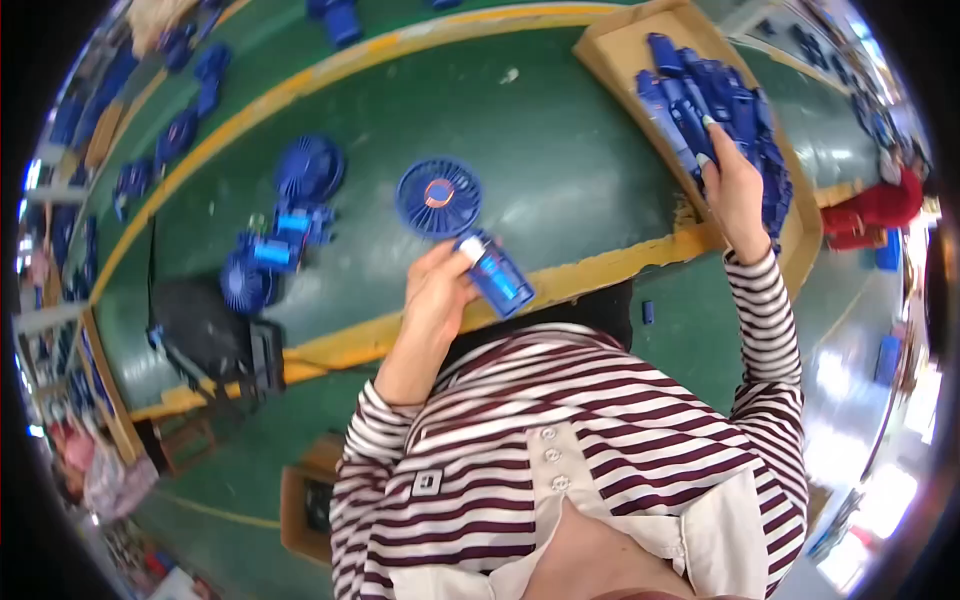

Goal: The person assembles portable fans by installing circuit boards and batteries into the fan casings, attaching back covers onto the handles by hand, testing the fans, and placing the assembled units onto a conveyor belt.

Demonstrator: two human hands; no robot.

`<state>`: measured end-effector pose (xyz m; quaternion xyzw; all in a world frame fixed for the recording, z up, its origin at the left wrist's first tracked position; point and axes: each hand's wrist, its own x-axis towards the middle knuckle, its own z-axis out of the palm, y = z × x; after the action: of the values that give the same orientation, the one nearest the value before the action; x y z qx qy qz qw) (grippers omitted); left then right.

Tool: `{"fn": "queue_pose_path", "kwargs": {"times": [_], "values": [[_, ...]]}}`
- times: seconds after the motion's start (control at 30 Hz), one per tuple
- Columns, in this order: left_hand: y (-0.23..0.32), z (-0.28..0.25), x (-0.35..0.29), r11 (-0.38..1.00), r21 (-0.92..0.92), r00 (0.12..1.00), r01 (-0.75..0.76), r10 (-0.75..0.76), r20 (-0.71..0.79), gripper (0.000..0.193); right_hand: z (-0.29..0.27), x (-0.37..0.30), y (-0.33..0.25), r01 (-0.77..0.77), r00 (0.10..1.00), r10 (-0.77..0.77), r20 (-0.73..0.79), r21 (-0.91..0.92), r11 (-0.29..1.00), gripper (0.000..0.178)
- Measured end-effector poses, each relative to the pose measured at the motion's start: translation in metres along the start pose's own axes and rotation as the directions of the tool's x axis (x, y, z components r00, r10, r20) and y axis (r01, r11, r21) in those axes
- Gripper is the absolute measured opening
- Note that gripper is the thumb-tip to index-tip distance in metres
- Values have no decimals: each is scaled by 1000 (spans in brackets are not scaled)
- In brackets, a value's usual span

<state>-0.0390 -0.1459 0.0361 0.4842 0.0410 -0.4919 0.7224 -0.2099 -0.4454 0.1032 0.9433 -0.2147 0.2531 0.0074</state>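
Nearest the body, the left hand (435,295) is closed around the neck end of a blue plastic handheld fan (455,215); fingers and thumb wrap it firmly. The handle (503,282), its glossy lighter-blue face up, slants back toward the striped shirt, while the round ribbed head lies over the green workbench (560,130); whether it touches the surface cannot be told. A steady, light hold there should serve best, keeping the handle's face uncovered.

Off to the right, the right hand (738,190) reaches into a shallow brown cardboard box (612,60), fingers partly curled on the long blue plastic pieces (735,95) heaped inside. Whether it has hold of one cannot be told. Since they lie tightly packed, pinching a single piece by its end and lifting it straight out would probably avoid dragging its neighbours.

Farther left, other blue fans (308,170) lie well apart from the held one.
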Motion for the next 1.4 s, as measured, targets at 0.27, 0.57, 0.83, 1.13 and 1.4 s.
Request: {"fn": "queue_pose_path", "kwargs": {"times": [0.27, 0.57, 0.83, 1.13, 1.4], "values": [[-3, 2, -3, 998, -62, 999, 1, -4, -46, 19, 35, -6, -153, -661, 749, -78, 658, 750, -14, 44], [-9, 2, -8, 991, -132, 999, -17, 11, -48, 18, 35, -18, -182, -76, 894, -194, 404, 564, 822, 52], [-8, 3, -5, 992, -124, 999, -8, 4, -34, 17, 7, -21, -178, -37, 941, -108, 322, 413, 910, 51], [-7, 2, -5, 997, -73, 1000, -2, 1, -13, 22, 10, -24, -173, 7, 971, -126, 205, 499, 867, 49], [-4, 3, -5, 980, -199, 1000, 1, -7, -30, 34, -2, -29, -189, 48, 927, -196, 319, 420, 906, 51]]}}
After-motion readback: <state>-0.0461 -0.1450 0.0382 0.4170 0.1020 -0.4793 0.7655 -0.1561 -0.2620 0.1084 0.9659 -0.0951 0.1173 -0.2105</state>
